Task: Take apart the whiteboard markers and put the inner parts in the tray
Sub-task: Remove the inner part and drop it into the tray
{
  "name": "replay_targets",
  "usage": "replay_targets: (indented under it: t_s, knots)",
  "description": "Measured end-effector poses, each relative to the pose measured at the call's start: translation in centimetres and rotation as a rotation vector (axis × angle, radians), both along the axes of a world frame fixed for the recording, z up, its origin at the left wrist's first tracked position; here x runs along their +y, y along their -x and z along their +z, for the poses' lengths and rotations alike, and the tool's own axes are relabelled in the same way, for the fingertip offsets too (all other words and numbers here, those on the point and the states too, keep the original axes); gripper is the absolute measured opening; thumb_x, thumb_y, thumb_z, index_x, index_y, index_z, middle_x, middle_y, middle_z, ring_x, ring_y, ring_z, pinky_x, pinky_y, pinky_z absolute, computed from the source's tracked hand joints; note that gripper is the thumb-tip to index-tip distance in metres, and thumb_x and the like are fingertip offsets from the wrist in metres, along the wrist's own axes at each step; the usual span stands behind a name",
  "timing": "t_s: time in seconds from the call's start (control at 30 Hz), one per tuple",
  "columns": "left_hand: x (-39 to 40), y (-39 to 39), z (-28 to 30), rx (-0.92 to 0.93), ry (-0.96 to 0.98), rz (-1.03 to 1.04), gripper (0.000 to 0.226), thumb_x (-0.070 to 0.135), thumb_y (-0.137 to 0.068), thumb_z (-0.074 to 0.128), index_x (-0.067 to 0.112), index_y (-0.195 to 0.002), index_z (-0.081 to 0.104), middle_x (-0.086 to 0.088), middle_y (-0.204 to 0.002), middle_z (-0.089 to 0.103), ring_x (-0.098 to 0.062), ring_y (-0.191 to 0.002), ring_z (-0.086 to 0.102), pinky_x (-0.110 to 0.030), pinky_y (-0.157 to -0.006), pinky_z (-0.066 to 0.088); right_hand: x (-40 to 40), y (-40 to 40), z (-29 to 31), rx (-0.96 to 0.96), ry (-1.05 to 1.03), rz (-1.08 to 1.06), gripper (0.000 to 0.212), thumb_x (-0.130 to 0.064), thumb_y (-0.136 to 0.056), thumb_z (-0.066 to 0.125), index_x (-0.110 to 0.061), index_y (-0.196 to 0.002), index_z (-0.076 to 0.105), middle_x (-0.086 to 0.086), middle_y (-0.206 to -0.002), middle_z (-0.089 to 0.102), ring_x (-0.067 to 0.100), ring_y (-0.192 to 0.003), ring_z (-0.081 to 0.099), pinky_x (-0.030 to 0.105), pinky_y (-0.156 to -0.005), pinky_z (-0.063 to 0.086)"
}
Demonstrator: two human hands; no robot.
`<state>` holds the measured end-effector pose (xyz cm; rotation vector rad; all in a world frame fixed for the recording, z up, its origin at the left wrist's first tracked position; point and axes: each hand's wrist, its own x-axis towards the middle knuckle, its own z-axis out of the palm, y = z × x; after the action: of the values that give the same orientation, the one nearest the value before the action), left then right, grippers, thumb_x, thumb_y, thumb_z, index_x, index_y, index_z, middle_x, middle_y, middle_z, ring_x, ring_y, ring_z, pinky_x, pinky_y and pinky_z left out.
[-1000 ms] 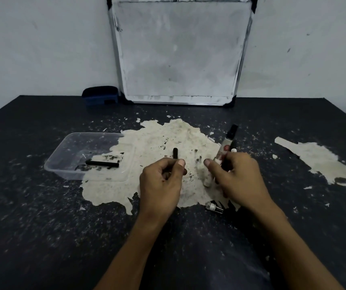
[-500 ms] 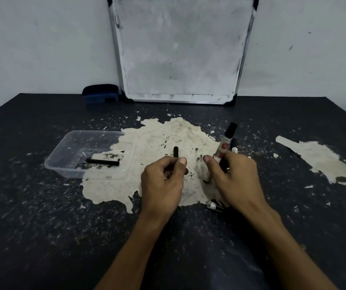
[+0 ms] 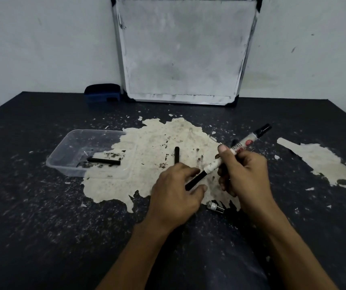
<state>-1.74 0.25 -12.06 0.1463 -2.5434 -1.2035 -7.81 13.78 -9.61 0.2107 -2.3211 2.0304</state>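
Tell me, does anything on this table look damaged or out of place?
Yes. The table's dark covering has peeled away in big pale patches, one in the middle and one at the right, with flakes scattered around. A small marker end piece lies loose near the right hand. The whiteboard looks smudged grey.

One ink rod (image 3: 104, 161) lies in the tray (image 3: 63, 152), left of both hands.
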Motion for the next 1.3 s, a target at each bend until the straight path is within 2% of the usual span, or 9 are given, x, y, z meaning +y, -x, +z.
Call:
replay_targets:
  t_s: [0.13, 0.4, 0.5, 0.6, 0.77, 0.9, 0.97, 1.07, 1.3]
  knots:
    - [0.1, -0.1, -0.1, 0.015, 0.029, 0.029, 0.033, 0.035, -0.081, 0.064, 0.020, -0.109, 0.074, 0.003, -0.095, 0.071, -0.017, -0.091, 0.068, -0.045, -0.081, 0.059, -0.1, -0.2, 0.3, -0.046, 0.062, 0.006, 0.046, -0.030, -0.094, 0.059, 0.011, -0.073, 0.059, 0.012, -0.054, 0.059, 0.016, -0.033, 0.048, 0.020, -0.031, 0.031]
    - [-3.3, -1.8, 2.9, 0.011, 0.182, 0.058, 0.027, 0.026, -0.086, 0.070, 0.017, -0.111, 0.073, 0.005, -0.089, 0.059, -0.011, -0.080, 0.059, -0.037, -0.071, 0.055, 0.6, 0.1, 1.1, -0.297, 0.375, 0.037, 0.033, -0.033, -0.093, 0.059, -0.002, -0.081, 0.060, 0.004, -0.052, 0.056, 0.016, -0.038, 0.044, 0.019, -0.030, 0.027]
    - [-6.7, -2.4, 4.8, -0.007, 0.320, 0.134, 0.030, 0.021, -0.084, 0.072, 0.017, -0.114, 0.071, 0.010, -0.086, 0.052, -0.003, -0.077, 0.047, -0.022, -0.071, 0.041, 0.1, 0.2, 1.5, -0.391, 0.431, 0.097, 0.032, -0.034, -0.094, 0.057, -0.006, -0.078, 0.060, 0.004, -0.054, 0.055, 0.015, -0.039, 0.043, 0.018, -0.031, 0.024]
    - [-10.8, -2.7, 6.6, 0.004, 0.447, 0.209, 0.029, 0.018, -0.083, 0.074, 0.016, -0.112, 0.073, 0.007, -0.084, 0.052, -0.008, -0.076, 0.047, -0.023, -0.069, 0.034, -0.8, 0.1, 2.0, -0.426, 0.408, 0.161, 0.032, -0.035, -0.094, 0.056, -0.010, -0.075, 0.062, 0.004, -0.055, 0.055, 0.015, -0.040, 0.043, 0.018, -0.031, 0.022]
    - [-17.4, -2.1, 7.3, -0.215, 0.630, 0.186, 0.030, 0.014, -0.082, 0.074, 0.022, -0.111, 0.072, -0.002, -0.100, 0.070, -0.023, -0.091, 0.062, -0.039, -0.075, 0.052, -2.7, -0.1, 2.9, -0.447, 0.379, 0.231, 0.029, -0.036, -0.092, 0.058, -0.009, -0.083, 0.064, 0.004, -0.055, 0.055, 0.016, -0.041, 0.043, 0.020, -0.032, 0.022]
    - [-19.9, -1.1, 6.9, -0.431, 0.715, 0.076, 0.023, 0.007, -0.080, 0.073, 0.023, -0.097, 0.076, -0.003, -0.098, 0.075, -0.021, -0.087, 0.066, -0.033, -0.068, 0.050, -4.1, -0.4, 3.0, -0.460, 0.371, 0.252, 0.028, -0.036, -0.092, 0.058, -0.008, -0.089, 0.062, 0.002, -0.052, 0.056, 0.015, -0.040, 0.044, 0.020, -0.033, 0.021]
    - [-20.1, -0.5, 6.8, -0.503, 0.744, 0.037, 0.026, 0.003, -0.080, 0.070, 0.021, -0.097, 0.078, -0.002, -0.098, 0.075, -0.021, -0.090, 0.067, -0.034, -0.071, 0.054, -4.4, -0.5, 3.0, -0.467, 0.371, 0.253, 0.027, -0.036, -0.092, 0.059, -0.010, -0.085, 0.063, 0.002, -0.052, 0.056, 0.015, -0.041, 0.044, 0.021, -0.033, 0.022]
    - [-20.0, 0.3, 6.8, -0.554, 0.769, -0.007, 0.028, 0.001, -0.078, 0.069, 0.021, -0.095, 0.079, -0.003, -0.097, 0.076, -0.020, -0.089, 0.068, -0.040, -0.079, 0.059, -4.4, -0.6, 3.0, -0.469, 0.374, 0.250, 0.027, -0.036, -0.091, 0.060, -0.011, -0.082, 0.064, 0.002, -0.053, 0.057, 0.015, -0.042, 0.044, 0.021, -0.034, 0.023]
    - [-19.6, 1.0, 7.1, -0.573, 0.832, -0.027, 0.025, 0.008, -0.076, 0.075, 0.021, -0.098, 0.076, -0.005, -0.098, 0.072, -0.021, -0.086, 0.067, -0.041, -0.078, 0.060, -3.6, -0.2, 2.8, -0.475, 0.388, 0.225, 0.025, -0.036, -0.090, 0.061, -0.011, -0.090, 0.063, 0.001, -0.053, 0.056, 0.014, -0.041, 0.045, 0.021, -0.032, 0.024]
